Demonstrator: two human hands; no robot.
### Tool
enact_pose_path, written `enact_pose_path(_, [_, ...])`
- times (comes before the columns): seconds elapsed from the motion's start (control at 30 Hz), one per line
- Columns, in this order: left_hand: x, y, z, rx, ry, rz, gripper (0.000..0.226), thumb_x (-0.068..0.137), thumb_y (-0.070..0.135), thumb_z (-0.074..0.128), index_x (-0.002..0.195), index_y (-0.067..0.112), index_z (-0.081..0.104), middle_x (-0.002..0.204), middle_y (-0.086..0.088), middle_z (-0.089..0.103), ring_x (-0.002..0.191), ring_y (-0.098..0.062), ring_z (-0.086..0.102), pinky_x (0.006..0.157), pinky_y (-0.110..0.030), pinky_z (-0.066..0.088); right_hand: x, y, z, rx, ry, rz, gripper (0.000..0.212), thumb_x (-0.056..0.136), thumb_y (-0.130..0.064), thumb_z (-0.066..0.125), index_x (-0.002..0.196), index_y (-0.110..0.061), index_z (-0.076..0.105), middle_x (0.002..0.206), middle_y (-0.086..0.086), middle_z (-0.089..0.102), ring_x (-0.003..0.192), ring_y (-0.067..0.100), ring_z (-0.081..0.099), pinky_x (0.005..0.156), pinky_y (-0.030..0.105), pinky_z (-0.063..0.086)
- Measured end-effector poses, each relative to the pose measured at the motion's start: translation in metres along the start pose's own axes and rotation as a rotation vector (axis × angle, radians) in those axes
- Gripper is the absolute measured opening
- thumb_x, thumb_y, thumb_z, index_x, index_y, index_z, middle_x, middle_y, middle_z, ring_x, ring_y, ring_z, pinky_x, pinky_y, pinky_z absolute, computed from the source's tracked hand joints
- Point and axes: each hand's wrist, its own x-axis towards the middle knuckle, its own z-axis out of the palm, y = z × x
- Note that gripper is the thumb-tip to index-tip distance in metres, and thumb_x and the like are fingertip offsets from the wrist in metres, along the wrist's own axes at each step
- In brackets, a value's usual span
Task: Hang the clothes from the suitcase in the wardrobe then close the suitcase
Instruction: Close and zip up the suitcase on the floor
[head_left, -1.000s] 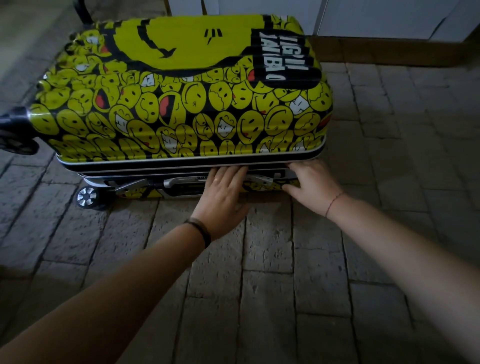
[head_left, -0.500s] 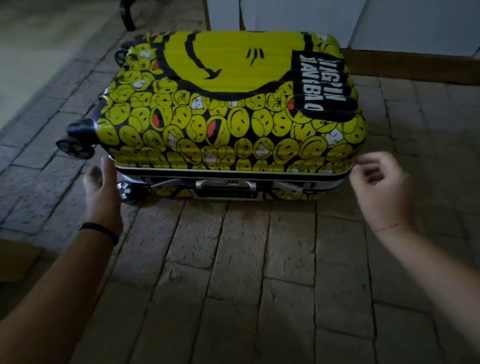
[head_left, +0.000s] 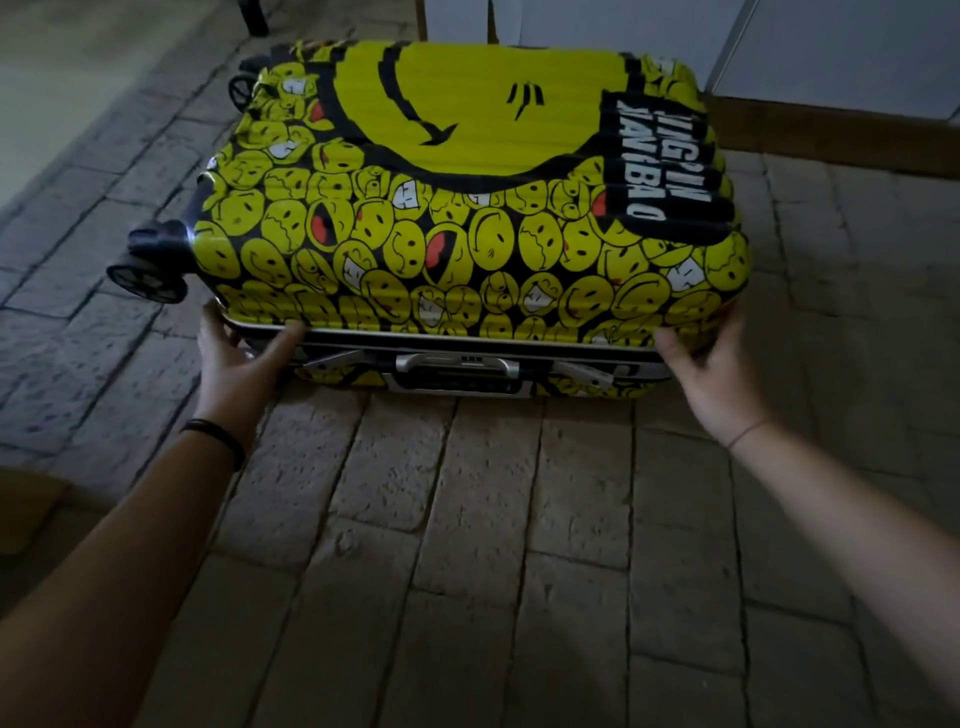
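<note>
Shifted within 1 s from the middle latches (head_left: 332, 359) out to the lid's 2 near corners. Clasping the suitcase (head_left: 467, 208) with left hand (head_left: 241, 358) at its 8 o'clock corner and right hand (head_left: 714, 364) at 4 o'clock, fingers curled on the rim. Probably unlatched and set for lifting; nothing hung yet. Lying flat at 12 o'clock, between both grips.

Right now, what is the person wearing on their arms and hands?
No sleeves or gloves show. The left hand has a black band round its wrist. The right hand has a thin, thread-like bracelet round its wrist.
</note>
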Motion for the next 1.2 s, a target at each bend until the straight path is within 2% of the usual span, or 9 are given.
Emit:
enact_pose_path(0.13, [0.003,-0.023,-0.01,0.241,-0.088,0.051,0.118,0.056,0.043,0.082,0.147,0.026,0.008,0.153,-0.007,0.027,0.139,-0.017,0.031,0.113,-0.041,0.031,-0.008,0.025,0.011,-0.177,-0.012,-0.006,0.132,0.051,-0.088,0.058,0.149,-0.019,0.003,0.155,0.001,0.016,0.143,0.017,0.018,0.118,0.039,0.021])
enact_pose_path(0.2, [0.007,-0.027,-0.006,0.314,-0.122,0.07,0.13,0.059,0.03,0.084,0.148,0.019,-0.01,0.157,-0.007,0.014,0.142,-0.012,0.018,0.115,-0.034,0.021,-0.008,0.032,0.019,-0.228,0.028,0.011,0.14,0.045,-0.088,0.062,0.149,-0.019,-0.003,0.156,0.003,0.01,0.145,0.019,0.013,0.117,0.045,0.021])
enact_pose_path(0.33, [0.01,-0.035,0.002,0.392,-0.119,0.047,0.143,0.059,0.028,0.086,0.144,0.013,-0.028,0.16,-0.012,-0.002,0.146,-0.019,0.008,0.116,-0.032,0.012,-0.007,0.035,0.026,-0.279,0.085,0.076,0.147,0.039,-0.091,0.06,0.149,-0.021,-0.007,0.158,0.002,0.005,0.146,0.017,0.009,0.118,0.043,0.02])
enact_pose_path(0.43, [0.007,-0.035,0.006,0.38,-0.072,0.085,0.139,0.061,0.028,0.085,0.146,0.012,-0.024,0.158,-0.013,0.014,0.144,-0.022,0.018,0.11,-0.026,0.017,-0.01,0.036,0.028,-0.264,0.112,0.043,0.148,0.041,-0.089,0.062,0.149,-0.017,-0.007,0.157,0.003,0.007,0.146,0.016,0.01,0.119,0.04,0.018])
enact_pose_path(0.6, [0.005,-0.035,0.006,0.327,-0.051,0.12,0.134,0.064,0.021,0.085,0.148,0.016,-0.019,0.156,-0.014,0.021,0.142,-0.022,0.024,0.11,-0.028,0.021,-0.013,0.027,0.034,-0.171,0.185,0.004,0.129,0.057,-0.058,0.077,0.149,-0.006,0.002,0.156,0.008,0.016,0.142,0.013,0.018,0.108,0.002,0.009])
enact_pose_path(0.8, [0.006,-0.035,0.002,0.279,-0.083,0.158,0.123,0.067,0.009,0.082,0.148,0.019,-0.011,0.152,-0.011,0.029,0.129,-0.011,0.034,0.107,-0.029,0.029,-0.016,0.024,0.038,-0.179,0.243,-0.018,0.12,0.064,-0.051,0.077,0.149,-0.006,0.007,0.153,0.007,0.023,0.13,-0.005,0.019,0.101,-0.005,0.013])
enact_pose_path(0.87, [0.006,-0.034,0.0,0.25,-0.102,0.169,0.116,0.068,0.005,0.08,0.145,0.025,-0.004,0.149,-0.012,0.033,0.128,-0.013,0.039,0.108,-0.034,0.034,-0.016,0.025,0.038,-0.174,0.24,-0.016,0.123,0.063,-0.059,0.075,0.149,-0.006,0.006,0.154,0.008,0.021,0.134,-0.001,0.02,0.107,0.002,0.016])
enact_pose_path(1.0, [0.01,-0.035,-0.01,0.185,-0.062,0.102,0.11,0.063,0.028,0.087,0.137,0.033,0.007,0.141,-0.012,0.046,0.12,-0.02,0.053,0.102,-0.05,0.044,-0.01,0.038,0.038,-0.186,0.208,-0.008,0.133,0.054,-0.082,0.063,0.148,-0.007,0.005,0.154,0.01,0.021,0.143,0.019,0.023,0.116,0.04,0.023])
enact_pose_path(1.2, [0.012,-0.04,-0.008,0.123,0.0,0.04,0.125,0.049,0.059,0.084,0.147,0.03,0.013,0.138,0.004,0.051,0.124,-0.015,0.053,0.103,-0.047,0.045,-0.007,0.044,0.033,-0.272,0.174,0.012,0.134,0.052,-0.085,0.059,0.148,-0.01,0.004,0.155,0.011,0.02,0.143,0.022,0.023,0.116,0.043,0.023])
